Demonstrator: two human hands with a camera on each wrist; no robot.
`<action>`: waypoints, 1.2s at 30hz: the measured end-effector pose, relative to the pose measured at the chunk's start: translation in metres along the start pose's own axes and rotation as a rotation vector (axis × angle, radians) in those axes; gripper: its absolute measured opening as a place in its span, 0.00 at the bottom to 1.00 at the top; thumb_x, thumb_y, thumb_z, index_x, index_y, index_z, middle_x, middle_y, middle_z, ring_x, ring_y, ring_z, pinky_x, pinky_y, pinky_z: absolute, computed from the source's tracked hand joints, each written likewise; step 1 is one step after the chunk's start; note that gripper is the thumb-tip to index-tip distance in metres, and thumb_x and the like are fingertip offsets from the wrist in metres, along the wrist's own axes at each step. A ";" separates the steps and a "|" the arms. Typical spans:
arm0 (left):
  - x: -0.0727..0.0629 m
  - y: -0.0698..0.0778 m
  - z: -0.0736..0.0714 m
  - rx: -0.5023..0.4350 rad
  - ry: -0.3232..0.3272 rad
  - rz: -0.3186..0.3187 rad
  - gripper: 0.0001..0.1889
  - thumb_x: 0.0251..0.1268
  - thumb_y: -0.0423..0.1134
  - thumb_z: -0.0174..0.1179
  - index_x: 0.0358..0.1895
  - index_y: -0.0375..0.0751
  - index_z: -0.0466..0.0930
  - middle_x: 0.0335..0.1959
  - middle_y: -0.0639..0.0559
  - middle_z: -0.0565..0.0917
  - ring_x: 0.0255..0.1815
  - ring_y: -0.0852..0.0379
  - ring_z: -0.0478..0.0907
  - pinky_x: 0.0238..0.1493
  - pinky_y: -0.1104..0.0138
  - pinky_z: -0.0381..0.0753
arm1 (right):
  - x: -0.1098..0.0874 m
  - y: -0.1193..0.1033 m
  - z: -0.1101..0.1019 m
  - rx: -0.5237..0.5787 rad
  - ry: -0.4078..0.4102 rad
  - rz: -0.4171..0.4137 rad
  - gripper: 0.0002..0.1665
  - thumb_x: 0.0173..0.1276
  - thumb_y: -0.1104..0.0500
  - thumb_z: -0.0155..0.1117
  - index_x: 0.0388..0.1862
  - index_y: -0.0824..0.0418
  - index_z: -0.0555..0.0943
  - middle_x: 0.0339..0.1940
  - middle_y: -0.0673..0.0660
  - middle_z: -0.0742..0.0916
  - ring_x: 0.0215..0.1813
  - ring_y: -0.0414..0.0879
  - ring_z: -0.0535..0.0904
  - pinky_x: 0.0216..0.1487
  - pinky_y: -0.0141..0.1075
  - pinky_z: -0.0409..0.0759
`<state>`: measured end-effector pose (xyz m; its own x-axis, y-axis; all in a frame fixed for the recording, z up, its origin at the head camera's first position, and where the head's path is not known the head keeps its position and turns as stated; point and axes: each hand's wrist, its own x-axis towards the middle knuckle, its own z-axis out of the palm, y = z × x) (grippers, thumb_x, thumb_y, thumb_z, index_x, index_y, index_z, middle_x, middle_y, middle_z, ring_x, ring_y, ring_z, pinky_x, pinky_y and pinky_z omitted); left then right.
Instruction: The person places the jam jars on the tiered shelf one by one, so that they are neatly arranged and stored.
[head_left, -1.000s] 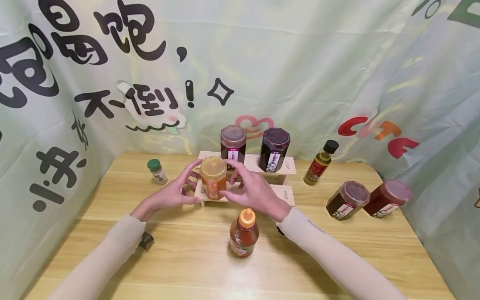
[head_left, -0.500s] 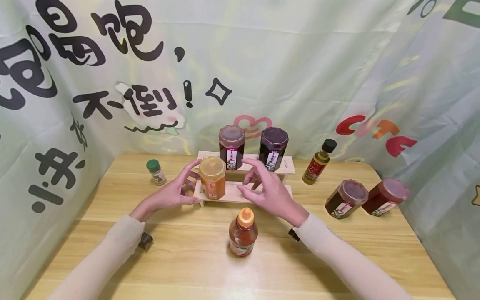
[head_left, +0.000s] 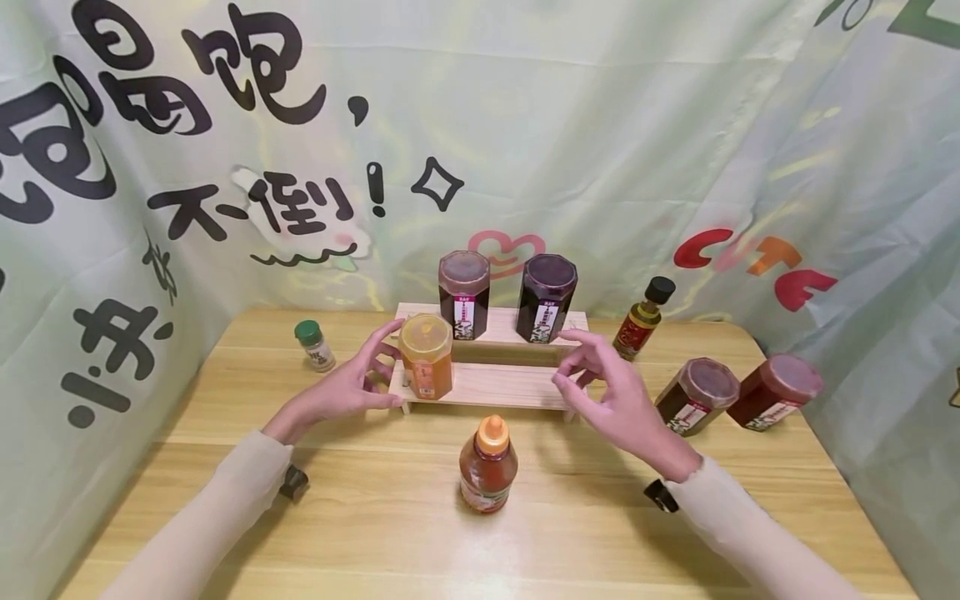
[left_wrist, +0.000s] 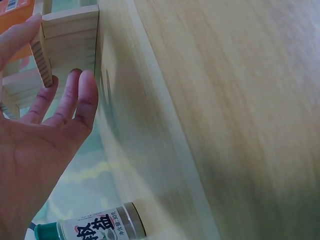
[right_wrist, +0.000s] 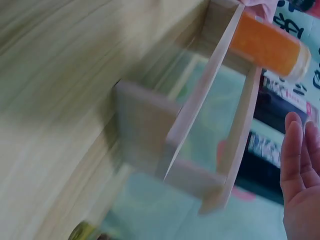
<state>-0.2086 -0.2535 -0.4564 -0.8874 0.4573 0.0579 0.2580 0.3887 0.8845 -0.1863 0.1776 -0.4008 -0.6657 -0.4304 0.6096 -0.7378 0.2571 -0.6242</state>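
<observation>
An amber jar (head_left: 427, 358) with a yellowish lid stands upright at the left end of the lower step of a two-step wooden rack (head_left: 510, 386). My left hand (head_left: 341, 390) is beside the jar and the rack's left end, its fingers and thumb spread apart; whether it touches the jar is unclear. In the left wrist view, the fingertips lie close to the rack's end panel (left_wrist: 70, 42). My right hand (head_left: 618, 404) hovers off the rack's right end with loosely bent fingers and holds nothing. Two dark jars (head_left: 464, 296) stand on the upper step.
In front of the rack stands a red-brown squeeze bottle (head_left: 487, 471) with an orange cap. A green-capped shaker (head_left: 315, 346) is at the left. To the right are a black-capped oil bottle (head_left: 641, 321) and two more dark-red jars (head_left: 776, 392). Cloth hangs behind the table.
My right hand has let go of the amber jar and moved right, past the rack's right end. The left hand and the jar have stayed in place.
</observation>
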 end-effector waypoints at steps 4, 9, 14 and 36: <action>-0.001 0.000 -0.001 0.003 0.003 0.002 0.66 0.62 0.33 0.81 0.91 0.67 0.39 0.72 0.37 0.70 0.56 0.40 0.77 0.49 0.52 0.83 | -0.014 0.000 -0.022 -0.051 0.028 0.004 0.41 0.66 0.79 0.73 0.76 0.65 0.73 0.42 0.55 0.90 0.40 0.43 0.87 0.45 0.30 0.87; 0.000 0.001 -0.001 0.000 0.002 0.001 0.66 0.62 0.33 0.81 0.91 0.66 0.39 0.73 0.37 0.70 0.57 0.40 0.77 0.49 0.52 0.83 | -0.028 -0.002 -0.046 -0.115 0.083 0.024 0.41 0.65 0.79 0.72 0.76 0.64 0.74 0.42 0.58 0.91 0.40 0.39 0.87 0.43 0.25 0.84; 0.000 0.002 0.000 -0.001 0.003 0.000 0.67 0.61 0.33 0.81 0.91 0.66 0.39 0.73 0.36 0.70 0.56 0.40 0.78 0.50 0.51 0.83 | -0.042 -0.003 -0.065 -0.157 0.139 0.055 0.43 0.63 0.82 0.72 0.77 0.66 0.74 0.45 0.57 0.91 0.41 0.39 0.87 0.42 0.24 0.83; -0.001 0.001 0.002 0.011 0.008 0.009 0.67 0.60 0.31 0.81 0.91 0.66 0.39 0.73 0.37 0.70 0.54 0.41 0.79 0.51 0.51 0.85 | -0.089 0.028 -0.130 -0.287 0.266 0.299 0.56 0.56 0.76 0.81 0.84 0.61 0.70 0.77 0.54 0.76 0.74 0.33 0.70 0.69 0.19 0.67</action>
<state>-0.2072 -0.2520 -0.4561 -0.8879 0.4547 0.0697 0.2702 0.3929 0.8790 -0.1624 0.3359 -0.4093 -0.8311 -0.0745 0.5511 -0.4857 0.5798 -0.6542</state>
